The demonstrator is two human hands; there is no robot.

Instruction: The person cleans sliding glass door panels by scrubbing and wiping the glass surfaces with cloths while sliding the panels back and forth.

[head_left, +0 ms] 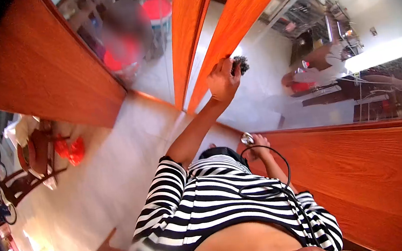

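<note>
My left hand (223, 80) is raised in front of the orange wooden door frame (237, 30). Its fingers are closed on a dark, curly scrubber (240, 66), which shows beside the fingertips against a glass pane (263, 62). Lower and to the right, my right hand (260, 147) is curled around a small, shiny silver object (247, 139) at the edge of the orange lower door panel (362, 171). Part of that hand's grip is hidden. A black cable loops over my right forearm and the striped shirt.
Another wooden panel (42, 54) stands at the left. A person in red (122, 52), blurred, shows behind glass near a red-rimmed bucket (157, 10). Wooden chairs (10, 189) and a red bag (71, 151) are at the left. Cluttered shelves (319, 25) show through the right glass.
</note>
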